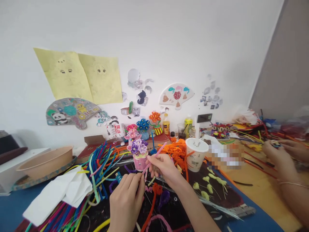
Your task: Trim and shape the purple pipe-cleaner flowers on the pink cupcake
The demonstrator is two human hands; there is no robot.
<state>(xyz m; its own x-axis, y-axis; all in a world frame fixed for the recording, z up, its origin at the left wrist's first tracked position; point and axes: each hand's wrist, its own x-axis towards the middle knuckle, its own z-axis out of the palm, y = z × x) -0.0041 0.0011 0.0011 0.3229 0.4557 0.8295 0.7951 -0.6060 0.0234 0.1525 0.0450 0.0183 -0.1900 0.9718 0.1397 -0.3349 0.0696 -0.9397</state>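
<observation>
A pink pipe cleaner point(161, 148) runs slantwise between my two hands. My left hand point(127, 196) is closed, its thumb and fingertips pinching the lower end. Higher up the same stem, my right hand point(161, 167) pinches it between thumb and forefinger. Just behind my hands stands a pink pot point(140, 162) holding purple pipe-cleaner flowers point(138, 146). Below them lie an orange pipe-cleaner piece point(157, 189) and a purple looped piece point(164, 198) on the dark mat.
Bundled coloured pipe cleaners point(96, 170) and white paper point(60, 196) lie at left, beside a tan basin point(45, 162). A white paper cup point(196, 154) stands right of orange pipe-cleaner pieces point(175, 153). Pale green pieces on wires point(209, 187) lie nearby. At right, another person's hands point(277, 151) hold something small.
</observation>
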